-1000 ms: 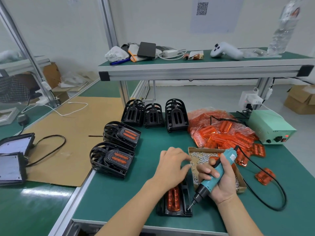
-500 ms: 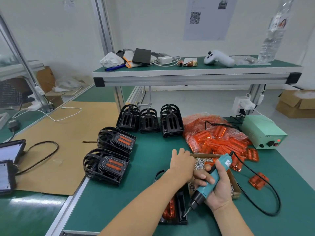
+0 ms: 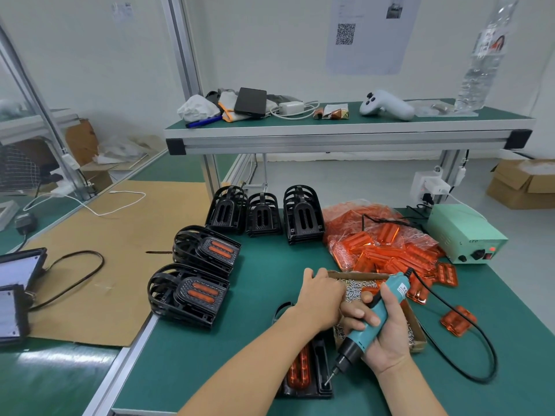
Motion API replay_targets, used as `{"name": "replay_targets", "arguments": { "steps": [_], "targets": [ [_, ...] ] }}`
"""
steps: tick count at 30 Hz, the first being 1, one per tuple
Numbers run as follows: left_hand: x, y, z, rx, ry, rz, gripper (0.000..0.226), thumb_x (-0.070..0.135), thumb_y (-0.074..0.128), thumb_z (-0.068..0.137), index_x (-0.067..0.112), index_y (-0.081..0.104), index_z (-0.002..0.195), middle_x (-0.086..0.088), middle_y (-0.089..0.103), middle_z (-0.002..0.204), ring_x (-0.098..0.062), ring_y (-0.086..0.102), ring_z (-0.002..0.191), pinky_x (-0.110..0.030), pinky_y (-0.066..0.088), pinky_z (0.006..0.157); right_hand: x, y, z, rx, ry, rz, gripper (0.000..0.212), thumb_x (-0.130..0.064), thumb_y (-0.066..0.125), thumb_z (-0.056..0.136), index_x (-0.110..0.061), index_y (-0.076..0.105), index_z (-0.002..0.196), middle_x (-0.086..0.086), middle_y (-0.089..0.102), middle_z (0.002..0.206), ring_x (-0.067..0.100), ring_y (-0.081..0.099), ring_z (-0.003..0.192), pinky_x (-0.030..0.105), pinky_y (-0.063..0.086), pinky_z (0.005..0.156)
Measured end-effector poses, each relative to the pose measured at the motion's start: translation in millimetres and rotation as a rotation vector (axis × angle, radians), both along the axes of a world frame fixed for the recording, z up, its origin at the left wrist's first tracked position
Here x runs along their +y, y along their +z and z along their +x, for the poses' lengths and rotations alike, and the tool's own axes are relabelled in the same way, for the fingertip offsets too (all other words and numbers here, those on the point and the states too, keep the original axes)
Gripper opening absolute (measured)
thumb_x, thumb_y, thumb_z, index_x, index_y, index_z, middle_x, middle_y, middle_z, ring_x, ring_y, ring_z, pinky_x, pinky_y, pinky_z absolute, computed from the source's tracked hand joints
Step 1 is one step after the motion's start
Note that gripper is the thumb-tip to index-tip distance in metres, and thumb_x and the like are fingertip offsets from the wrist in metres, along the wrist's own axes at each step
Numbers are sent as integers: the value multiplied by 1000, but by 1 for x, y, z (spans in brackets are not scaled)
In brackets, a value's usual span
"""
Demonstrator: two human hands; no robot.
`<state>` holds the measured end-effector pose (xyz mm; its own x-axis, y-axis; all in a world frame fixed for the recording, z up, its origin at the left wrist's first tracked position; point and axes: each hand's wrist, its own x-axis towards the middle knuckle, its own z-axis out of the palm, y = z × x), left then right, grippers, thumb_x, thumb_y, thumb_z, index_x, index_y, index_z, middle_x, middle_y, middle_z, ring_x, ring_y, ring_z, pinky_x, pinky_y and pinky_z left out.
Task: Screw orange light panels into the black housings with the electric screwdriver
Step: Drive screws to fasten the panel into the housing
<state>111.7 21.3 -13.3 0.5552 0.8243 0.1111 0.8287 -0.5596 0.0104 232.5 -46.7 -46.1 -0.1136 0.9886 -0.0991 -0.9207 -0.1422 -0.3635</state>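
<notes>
One housing (image 3: 309, 373) with its orange panel (image 3: 299, 367) lies at the table's near edge under the screwdriver (image 3: 369, 322) gripped in the right hand (image 3: 381, 328), while the left hand (image 3: 321, 298), fingers hidden, reaches into the screw box (image 3: 417, 334); two finished stacks (image 3: 192, 274) stand at the left edge, three empty stacks (image 3: 264, 210) and bagged panels (image 3: 381, 244) remain.

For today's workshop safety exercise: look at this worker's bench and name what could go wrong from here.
1. The left hand reaches into the screw box right beside the electric screwdriver gripped by the right hand; a bump could spill screws.
2. The bit rests on the black housing, which no hand steadies, so it may slip.
3. The screwdriver's cable loops beside a loose orange panel and could drag it.
</notes>
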Motion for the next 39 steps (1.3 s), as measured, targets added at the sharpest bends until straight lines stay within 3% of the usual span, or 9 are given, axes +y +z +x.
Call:
{"name": "replay_targets", "arguments": {
  "steps": [3,7,12,15,18,21,26,34,39],
  "targets": [
    [-1,-4,-3,-103,-34,-24,11,17,58,87,24,57,79,6,52,78,-22,45,100,-42,23,82,0,1,-1,-7,-4,6,48,-41,97,66,-14,59,76,-6,37,46,11,46,61,18,39,46],
    [-3,-9,-7,-306,-27,-71,18,15,58,87,26,67,96,6,66,92,-20,47,101,-39,26,83,-1,3,-2,-33,-25,2,46,-42,96,67,-14,60,76,-6,37,46,11,46,61,18,39,45],
    [-19,-4,-20,-633,101,-261,17,23,61,92,32,74,99,17,72,95,-7,56,98,-29,39,94,-3,5,-2,-29,-83,-50,38,-47,73,85,-13,56,77,-6,36,45,11,47,58,17,39,44],
    [-45,1,-38,-868,191,-362,7,31,71,87,34,69,82,22,67,75,2,61,76,-9,42,68,-4,7,-2,-25,-66,-20,46,-41,94,68,-13,58,75,-7,37,46,11,47,58,17,39,45],
    [-77,-1,-62,-995,239,-430,16,45,72,82,30,67,80,10,68,72,0,55,63,-16,45,60,-4,8,-1,8,-46,-5,48,-41,98,63,-16,58,74,-8,38,47,9,46,59,16,40,47],
    [-106,-7,-80,-1081,254,-479,20,47,73,81,28,67,79,10,63,64,0,48,59,-17,42,58,-2,6,-1,68,-47,-36,37,-48,79,81,-19,57,75,-10,39,48,7,46,60,16,40,48],
    [-136,-15,-74,-1168,334,-505,21,45,75,79,26,66,76,15,54,58,-3,43,57,-17,39,59,0,2,-3,130,-82,-38,43,-59,54,98,-23,54,77,-14,39,49,3,45,63,15,42,49],
    [-155,-33,-53,-1429,479,-597,18,9,76,85,19,70,71,-12,72,66,-21,66,57,-33,57,54,-1,2,-1,141,-145,-27,38,-57,60,93,-23,55,76,-14,40,48,3,45,61,11,40,50],
    [-154,-32,-50,-1481,573,-577,14,11,79,85,7,70,75,-11,72,64,-18,62,48,-29,53,49,-1,4,-3,126,-174,-31,36,-55,65,89,-23,55,75,-15,39,49,2,44,60,11,38,49]
  ]
}}
